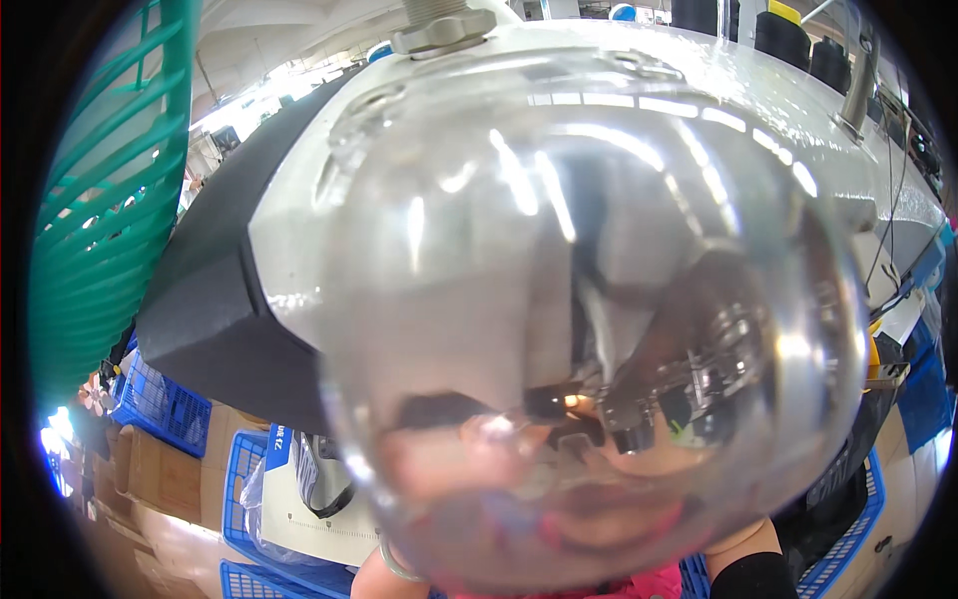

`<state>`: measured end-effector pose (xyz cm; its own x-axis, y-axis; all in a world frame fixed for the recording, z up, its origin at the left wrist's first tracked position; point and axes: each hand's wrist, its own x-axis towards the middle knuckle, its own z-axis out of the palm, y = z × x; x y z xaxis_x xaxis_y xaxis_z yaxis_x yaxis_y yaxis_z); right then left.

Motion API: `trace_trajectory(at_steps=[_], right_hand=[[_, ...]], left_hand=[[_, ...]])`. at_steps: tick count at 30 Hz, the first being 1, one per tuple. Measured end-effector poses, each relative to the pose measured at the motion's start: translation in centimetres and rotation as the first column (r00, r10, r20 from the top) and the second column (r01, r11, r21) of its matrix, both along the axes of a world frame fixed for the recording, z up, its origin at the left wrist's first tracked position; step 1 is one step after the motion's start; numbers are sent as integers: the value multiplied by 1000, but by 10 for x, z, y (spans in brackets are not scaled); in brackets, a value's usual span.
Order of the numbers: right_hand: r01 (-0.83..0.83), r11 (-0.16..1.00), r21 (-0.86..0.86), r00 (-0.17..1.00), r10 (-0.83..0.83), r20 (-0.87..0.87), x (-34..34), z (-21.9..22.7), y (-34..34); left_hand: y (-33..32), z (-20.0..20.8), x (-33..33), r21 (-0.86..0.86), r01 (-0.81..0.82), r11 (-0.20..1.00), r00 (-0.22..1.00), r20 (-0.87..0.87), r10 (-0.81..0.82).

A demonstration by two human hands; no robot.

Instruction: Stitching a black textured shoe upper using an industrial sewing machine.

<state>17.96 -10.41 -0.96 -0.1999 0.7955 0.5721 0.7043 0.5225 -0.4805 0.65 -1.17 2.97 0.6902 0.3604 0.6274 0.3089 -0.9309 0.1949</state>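
A clear, curved plastic shield (pixel 599 290) fills the middle of the view, very close, with bright reflections across it. Behind it stands a white sewing machine (pixel 284 225) with a dark end cover (pixel 215 290). Through the plastic, blurred metal parts (pixel 634 424) of the machine show. My left forearm (pixel 371 577), with a pale bangle, comes in from the lower edge and passes behind the shield. On the other side my right forearm (pixel 743 544), in a black sleeve, does the same. Blurred skin-coloured patches show through the plastic, but fingers and anything they hold cannot be made out.
A green slatted guard (pixel 115 220) rises at the left. Blue plastic baskets (pixel 239 499) stand below on the left, and another blue basket (pixel 863 509) is at the lower right. A cardboard box (pixel 160 469) sits on the floor. Dark thread cones (pixel 783 38) stand at the upper right.
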Motion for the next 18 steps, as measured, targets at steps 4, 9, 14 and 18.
trace_trajectory(at_steps=[4, 9, 14, 18], right_hand=[[-49, 995, -86, 991, 37, -128, 0, -2, 1], [129, 977, 171, 953, -170, 251, -4, 3, 4], [165, 955, 248, 901, -248, 356, -6, 8, 1], [214, 949, 231, 891, -287, 353, -9, 11, 1]], left_hand=[[5, -2, -3, 6, 19, 1000, 1000, 18, -19], [11, -10, -10, 27, -27, 999, 990, -141, 31], [13, -8, -7, -17, -20, 1000, 993, -119, 18], [17, -3, -3, 92, 83, 992, 995, 56, -88]])
